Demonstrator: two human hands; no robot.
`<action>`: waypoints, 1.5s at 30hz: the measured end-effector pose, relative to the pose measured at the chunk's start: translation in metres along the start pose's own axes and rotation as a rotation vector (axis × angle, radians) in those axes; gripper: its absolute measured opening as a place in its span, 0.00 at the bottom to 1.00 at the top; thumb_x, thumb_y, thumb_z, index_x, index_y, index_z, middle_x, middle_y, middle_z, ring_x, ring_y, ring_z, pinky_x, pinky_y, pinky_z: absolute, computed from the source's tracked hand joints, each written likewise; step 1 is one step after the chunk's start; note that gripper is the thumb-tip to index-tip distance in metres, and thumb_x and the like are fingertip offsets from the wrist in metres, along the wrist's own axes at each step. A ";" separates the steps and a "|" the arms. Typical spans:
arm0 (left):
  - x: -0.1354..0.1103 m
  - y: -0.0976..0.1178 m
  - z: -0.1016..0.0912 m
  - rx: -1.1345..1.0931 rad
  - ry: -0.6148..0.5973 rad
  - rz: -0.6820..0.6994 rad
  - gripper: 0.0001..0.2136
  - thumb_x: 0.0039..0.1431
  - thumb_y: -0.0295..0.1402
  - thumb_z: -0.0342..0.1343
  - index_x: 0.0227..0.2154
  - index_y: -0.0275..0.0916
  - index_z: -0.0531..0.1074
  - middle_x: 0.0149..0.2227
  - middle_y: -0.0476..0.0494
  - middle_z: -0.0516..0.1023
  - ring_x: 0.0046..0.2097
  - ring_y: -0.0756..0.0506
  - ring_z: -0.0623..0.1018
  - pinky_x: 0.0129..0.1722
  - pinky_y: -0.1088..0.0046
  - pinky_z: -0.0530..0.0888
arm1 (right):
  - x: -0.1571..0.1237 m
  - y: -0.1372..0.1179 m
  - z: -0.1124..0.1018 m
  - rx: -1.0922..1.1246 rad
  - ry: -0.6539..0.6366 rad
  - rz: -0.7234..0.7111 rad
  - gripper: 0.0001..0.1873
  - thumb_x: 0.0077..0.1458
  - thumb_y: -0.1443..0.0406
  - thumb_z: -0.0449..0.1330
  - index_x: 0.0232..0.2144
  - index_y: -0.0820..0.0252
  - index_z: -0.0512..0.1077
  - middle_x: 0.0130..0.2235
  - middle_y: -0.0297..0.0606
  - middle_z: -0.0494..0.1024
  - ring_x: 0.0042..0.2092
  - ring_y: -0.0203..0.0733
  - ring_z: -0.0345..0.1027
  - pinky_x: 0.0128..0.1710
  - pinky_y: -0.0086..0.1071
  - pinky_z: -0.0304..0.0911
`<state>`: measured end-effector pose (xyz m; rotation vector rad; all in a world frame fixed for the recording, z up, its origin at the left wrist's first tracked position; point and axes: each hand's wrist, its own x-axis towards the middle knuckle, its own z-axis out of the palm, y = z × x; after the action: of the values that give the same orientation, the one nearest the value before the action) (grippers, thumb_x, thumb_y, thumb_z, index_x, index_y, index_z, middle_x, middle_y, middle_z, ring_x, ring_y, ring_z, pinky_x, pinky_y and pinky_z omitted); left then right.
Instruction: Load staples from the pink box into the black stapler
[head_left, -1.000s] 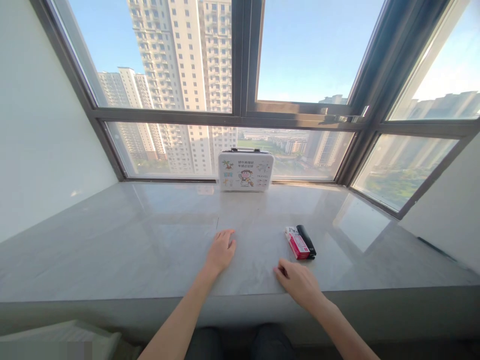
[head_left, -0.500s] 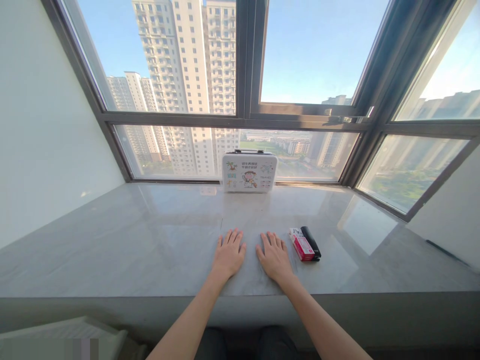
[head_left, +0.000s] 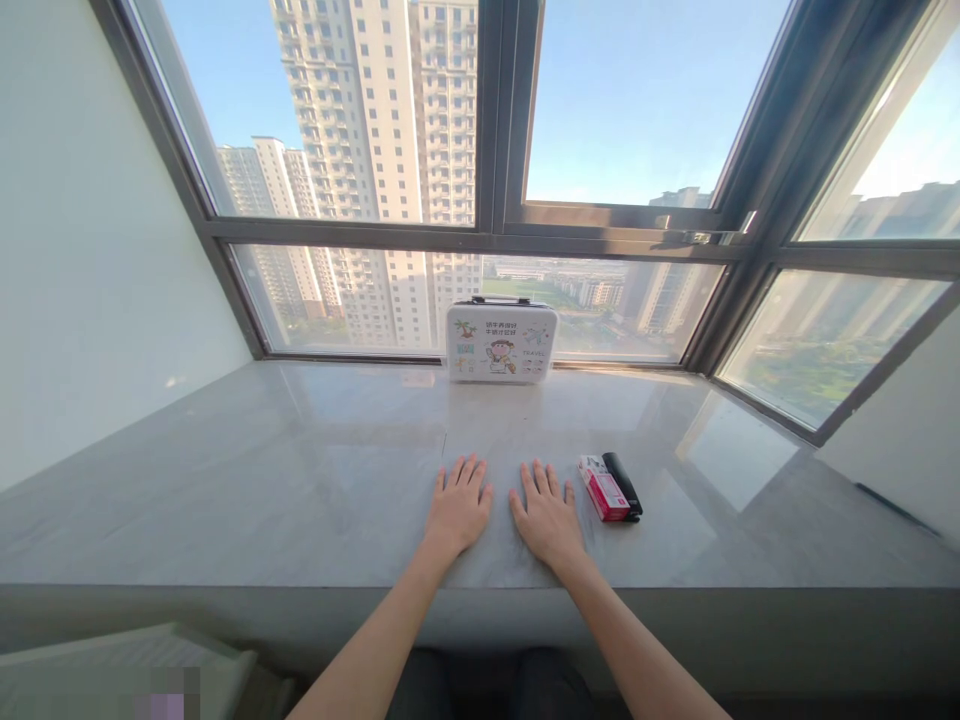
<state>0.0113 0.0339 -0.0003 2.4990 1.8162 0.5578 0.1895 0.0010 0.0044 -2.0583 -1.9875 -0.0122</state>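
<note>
Lying flat, spread wide and empty, the right hand (head_left: 549, 517) has been uncurled, the left hand (head_left: 458, 509) likewise spread, so nothing is being handled; just rightward on the sill (head_left: 247, 480), the small box (head_left: 603, 490) and black stapler (head_left: 623, 483) are left untouched.

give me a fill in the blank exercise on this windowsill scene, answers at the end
The left hand and right hand lie palms ____ on the windowsill.
The hand nearer the red-and-white box is the ____ one.
Beside that box lies a stapler coloured ____.
The white case has its handle on ____.

Missing words: down; right; black; top.
</note>
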 end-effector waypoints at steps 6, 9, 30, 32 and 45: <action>0.000 0.000 0.000 -0.007 -0.005 -0.006 0.26 0.69 0.44 0.36 0.68 0.50 0.53 0.71 0.49 0.51 0.72 0.41 0.48 0.69 0.53 0.45 | -0.003 -0.002 -0.001 0.006 0.016 0.000 0.34 0.67 0.49 0.40 0.70 0.54 0.50 0.72 0.42 0.45 0.72 0.53 0.32 0.67 0.53 0.27; 0.000 0.001 0.000 -0.001 -0.005 -0.002 0.26 0.69 0.44 0.36 0.68 0.50 0.53 0.71 0.49 0.51 0.72 0.41 0.48 0.69 0.53 0.45 | -0.003 -0.002 -0.001 0.009 0.009 0.005 0.34 0.67 0.50 0.40 0.70 0.54 0.49 0.72 0.42 0.44 0.72 0.53 0.31 0.67 0.53 0.26; -0.001 0.001 -0.002 -0.020 -0.007 0.002 0.26 0.69 0.43 0.36 0.67 0.48 0.55 0.71 0.48 0.52 0.72 0.40 0.48 0.69 0.52 0.45 | -0.003 -0.002 0.000 0.005 0.015 0.000 0.34 0.67 0.50 0.40 0.70 0.54 0.50 0.72 0.42 0.45 0.72 0.52 0.32 0.67 0.53 0.27; -0.001 0.000 -0.001 -0.025 0.004 0.004 0.25 0.69 0.43 0.36 0.67 0.49 0.55 0.71 0.48 0.52 0.72 0.40 0.49 0.69 0.53 0.45 | -0.004 -0.002 0.000 0.007 0.015 -0.002 0.34 0.67 0.50 0.40 0.70 0.54 0.50 0.72 0.42 0.45 0.72 0.52 0.32 0.67 0.53 0.27; -0.003 0.001 -0.001 -0.012 0.011 0.009 0.26 0.69 0.44 0.36 0.67 0.48 0.55 0.71 0.47 0.52 0.71 0.40 0.49 0.69 0.53 0.46 | -0.005 -0.002 -0.001 0.001 0.014 0.001 0.33 0.67 0.51 0.41 0.70 0.55 0.51 0.72 0.43 0.46 0.72 0.53 0.33 0.67 0.52 0.28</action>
<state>0.0109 0.0312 -0.0001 2.5026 1.8002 0.5818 0.1873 -0.0036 0.0048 -2.0525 -1.9784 -0.0252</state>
